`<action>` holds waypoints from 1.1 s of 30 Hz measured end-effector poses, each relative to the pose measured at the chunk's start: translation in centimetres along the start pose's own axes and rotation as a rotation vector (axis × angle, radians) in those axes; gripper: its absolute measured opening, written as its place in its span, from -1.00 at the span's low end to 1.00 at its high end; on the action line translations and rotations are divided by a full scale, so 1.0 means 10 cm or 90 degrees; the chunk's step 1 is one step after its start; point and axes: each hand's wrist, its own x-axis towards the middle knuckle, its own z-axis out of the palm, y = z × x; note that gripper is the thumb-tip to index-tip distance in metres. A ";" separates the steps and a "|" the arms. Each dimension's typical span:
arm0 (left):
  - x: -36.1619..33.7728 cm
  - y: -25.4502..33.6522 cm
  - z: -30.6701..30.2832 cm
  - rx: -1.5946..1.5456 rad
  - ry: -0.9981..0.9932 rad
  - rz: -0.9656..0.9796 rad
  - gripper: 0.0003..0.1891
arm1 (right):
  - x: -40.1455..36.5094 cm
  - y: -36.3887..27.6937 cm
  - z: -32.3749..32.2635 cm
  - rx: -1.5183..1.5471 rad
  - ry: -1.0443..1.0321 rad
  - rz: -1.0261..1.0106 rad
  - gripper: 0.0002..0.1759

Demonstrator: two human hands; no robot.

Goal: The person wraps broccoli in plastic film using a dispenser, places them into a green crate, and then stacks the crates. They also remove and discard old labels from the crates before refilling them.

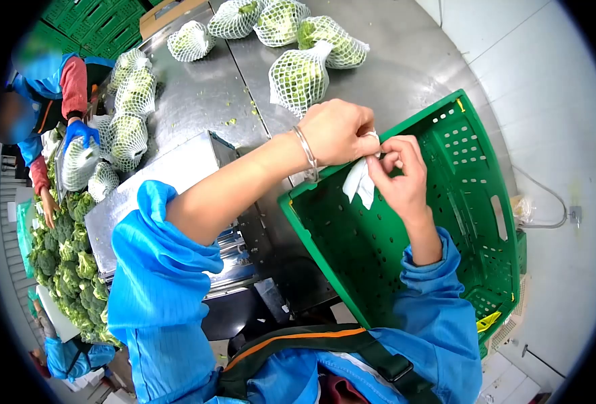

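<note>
Above the near rim of a green plastic crate point(352, 306), my two hands meet at a thin, limp white piece point(360, 183) that looks like tissue or film. My left hand point(335, 131), with a metal bracelet point(304, 149) at its wrist, is closed in a pinch on its upper end. The fingers of my right hand point(405, 178) are curled and pinched against the same piece, close to the left fingertips. The white piece hangs down between the hands. Past my left hand, a green vegetable head in white foam netting point(299, 79) lies on the steel table point(385, 87).
More netted heads point(338, 42) lie along the table's far side and left edge. A metal box-like unit point(156, 178) stands left of my arm. A co-worker's blue-gloved hand point(81, 132) touches a netted head beside piled broccoli point(69, 262). Another person point(75, 357) is at lower left.
</note>
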 end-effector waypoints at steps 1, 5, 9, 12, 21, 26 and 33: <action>-0.01 -0.01 0.01 -0.054 0.005 -0.022 -0.79 | 0.01 0.02 -0.04 -0.025 -0.042 -0.020 -0.82; 0.01 -0.14 0.03 -0.192 0.008 -0.179 -0.72 | 0.06 0.07 -0.20 -0.041 -0.152 -0.098 -0.81; -0.01 -0.25 0.31 -0.436 0.018 -0.325 -0.78 | -0.12 0.24 -0.11 0.172 -0.107 0.003 -0.78; -0.10 -0.17 0.13 -0.206 0.059 -0.034 -0.81 | -0.12 0.12 -0.01 0.100 -0.064 0.103 -0.79; -0.02 -0.42 0.04 -0.049 0.102 -0.255 -0.86 | -0.26 0.00 -0.32 -0.017 -0.285 -0.161 -0.78; -0.72 -0.71 -1.15 -0.620 0.491 -0.372 -0.88 | 0.39 -0.71 -0.45 0.045 -0.286 -0.156 -0.93; -1.58 0.09 -1.32 -0.249 0.234 -0.224 -0.69 | 1.96 -0.59 0.96 0.092 -0.608 0.191 -0.90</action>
